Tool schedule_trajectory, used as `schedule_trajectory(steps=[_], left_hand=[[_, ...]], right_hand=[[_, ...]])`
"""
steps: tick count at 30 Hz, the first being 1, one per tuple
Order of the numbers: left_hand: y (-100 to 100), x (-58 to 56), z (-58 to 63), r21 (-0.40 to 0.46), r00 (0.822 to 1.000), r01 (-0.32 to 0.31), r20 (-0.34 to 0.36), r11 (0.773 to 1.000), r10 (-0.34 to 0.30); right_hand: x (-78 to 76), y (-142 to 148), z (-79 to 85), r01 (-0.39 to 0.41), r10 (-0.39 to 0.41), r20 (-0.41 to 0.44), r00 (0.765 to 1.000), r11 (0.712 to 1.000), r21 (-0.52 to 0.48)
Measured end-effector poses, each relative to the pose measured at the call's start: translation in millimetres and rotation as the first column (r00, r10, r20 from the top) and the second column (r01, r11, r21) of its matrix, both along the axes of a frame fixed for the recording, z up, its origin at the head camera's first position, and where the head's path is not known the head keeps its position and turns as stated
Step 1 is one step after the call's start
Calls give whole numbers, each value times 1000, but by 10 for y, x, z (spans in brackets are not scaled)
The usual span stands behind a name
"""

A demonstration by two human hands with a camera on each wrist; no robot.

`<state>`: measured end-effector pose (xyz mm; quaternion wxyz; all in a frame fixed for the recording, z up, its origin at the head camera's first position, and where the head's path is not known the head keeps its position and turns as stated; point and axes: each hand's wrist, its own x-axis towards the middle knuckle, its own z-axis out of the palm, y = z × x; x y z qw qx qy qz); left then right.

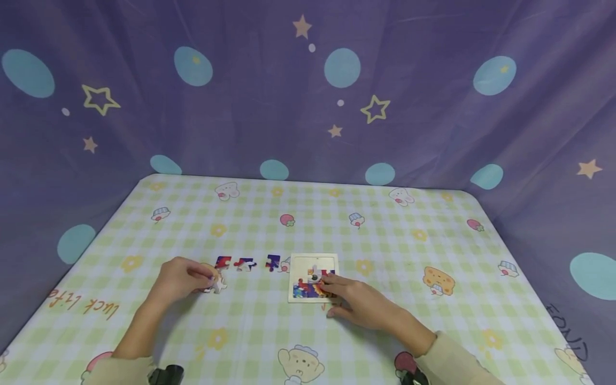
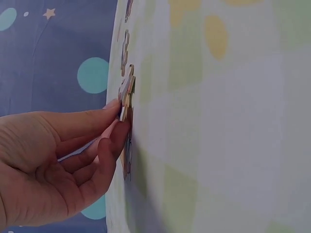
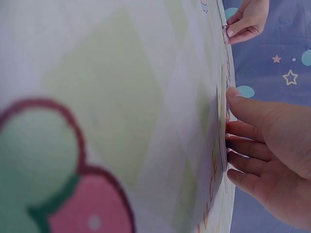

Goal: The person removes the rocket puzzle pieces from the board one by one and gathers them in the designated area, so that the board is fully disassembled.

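Observation:
In the head view my left hand (image 1: 178, 278) is at the left of a row of jigsaw pieces, its thumb and fingers pinching a jigsaw piece (image 1: 217, 283). Close up in the left wrist view, that hand (image 2: 73, 160) holds the thin piece (image 2: 127, 99) by its edge, near the tablecloth. My right hand (image 1: 361, 305) lies over the right side of a square puzzle tray (image 1: 290, 283), fingertips on the pieces in it. Its fingers are fairly straight in the right wrist view. Colourful joined pieces (image 1: 303, 290) fill the tray's lower part; the fingers hide some of them.
Between left hand and tray lie a red piece (image 1: 223, 262), a white-and-purple piece (image 1: 246, 264) and a dark blue piece (image 1: 272, 262). A checked cloth (image 1: 269, 331) covers the table, and a purple curtain (image 1: 260, 107) hangs behind it.

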<state>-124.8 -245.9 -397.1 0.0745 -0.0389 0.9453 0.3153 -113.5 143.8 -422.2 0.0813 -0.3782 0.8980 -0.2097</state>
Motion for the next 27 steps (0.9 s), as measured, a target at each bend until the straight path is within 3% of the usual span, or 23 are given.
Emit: schedule_trajectory(steps=[14,27], left_hand=[[21,20,-10,14,999,-31,22,999,30],[58,34,53,15,999,-28,32,999,27]], right_hand=[[-4,3,-20,-3,3,-9,1000,1000,-12],[-6,-1,6,12,-12,24,1000,1000,8]])
